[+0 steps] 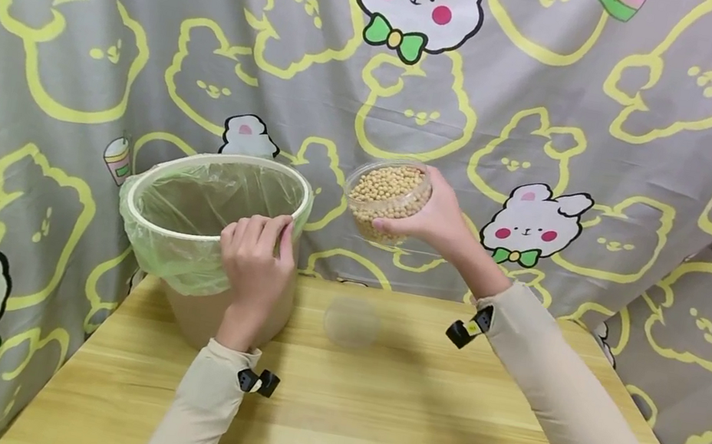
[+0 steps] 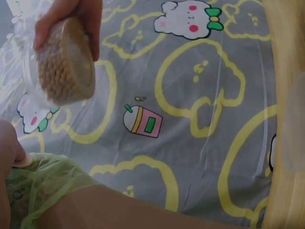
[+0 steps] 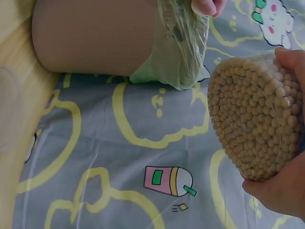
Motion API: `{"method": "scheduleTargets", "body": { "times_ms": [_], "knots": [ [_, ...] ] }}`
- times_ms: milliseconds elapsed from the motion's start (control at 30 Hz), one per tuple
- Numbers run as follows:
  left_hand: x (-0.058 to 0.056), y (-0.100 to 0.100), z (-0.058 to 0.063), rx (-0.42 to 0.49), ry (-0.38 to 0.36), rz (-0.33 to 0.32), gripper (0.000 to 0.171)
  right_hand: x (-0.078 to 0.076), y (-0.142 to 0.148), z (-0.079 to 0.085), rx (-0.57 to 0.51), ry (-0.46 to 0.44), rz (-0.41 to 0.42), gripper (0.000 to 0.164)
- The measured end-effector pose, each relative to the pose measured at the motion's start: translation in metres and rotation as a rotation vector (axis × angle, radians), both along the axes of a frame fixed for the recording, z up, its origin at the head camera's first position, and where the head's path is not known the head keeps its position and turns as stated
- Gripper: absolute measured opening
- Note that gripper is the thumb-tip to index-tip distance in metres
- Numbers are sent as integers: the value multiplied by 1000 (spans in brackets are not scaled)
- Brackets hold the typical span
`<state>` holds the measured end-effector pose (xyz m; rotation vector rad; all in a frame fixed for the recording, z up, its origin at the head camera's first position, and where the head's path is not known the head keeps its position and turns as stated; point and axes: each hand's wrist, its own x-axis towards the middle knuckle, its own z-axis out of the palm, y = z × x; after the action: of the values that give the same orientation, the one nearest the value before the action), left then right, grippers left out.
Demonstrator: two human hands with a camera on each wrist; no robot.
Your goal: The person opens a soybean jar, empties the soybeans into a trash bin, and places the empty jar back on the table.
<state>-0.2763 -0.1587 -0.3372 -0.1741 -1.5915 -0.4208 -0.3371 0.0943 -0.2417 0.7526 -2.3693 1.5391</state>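
My right hand [image 1: 437,215] holds a clear round plastic jar of soybeans [image 1: 387,194] up in the air, its open top tilted toward the trash can. Thumb and fingers wrap its side, and in the right wrist view the beans [image 3: 250,114] show through its base. To the left stands a beige trash can [image 1: 194,317] with a white rim ring [image 1: 176,232] and a thin green bag [image 1: 171,263] folded over it. My left hand [image 1: 259,261] grips the near right part of that rim, fingers over the edge. The can's bottom inside is hidden.
A translucent round lid [image 1: 352,321] lies on the wooden table [image 1: 366,425], right of the trash can. Behind the table hangs a grey patterned curtain [image 1: 323,77], close to the can and the jar.
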Motion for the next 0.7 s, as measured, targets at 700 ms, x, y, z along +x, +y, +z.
{"method": "scheduleTargets", "body": {
  "times_ms": [700],
  "knots": [
    [-1, 2, -1, 24, 0, 6, 7, -32, -64, 12, 190, 129, -10, 114]
  ]
}}
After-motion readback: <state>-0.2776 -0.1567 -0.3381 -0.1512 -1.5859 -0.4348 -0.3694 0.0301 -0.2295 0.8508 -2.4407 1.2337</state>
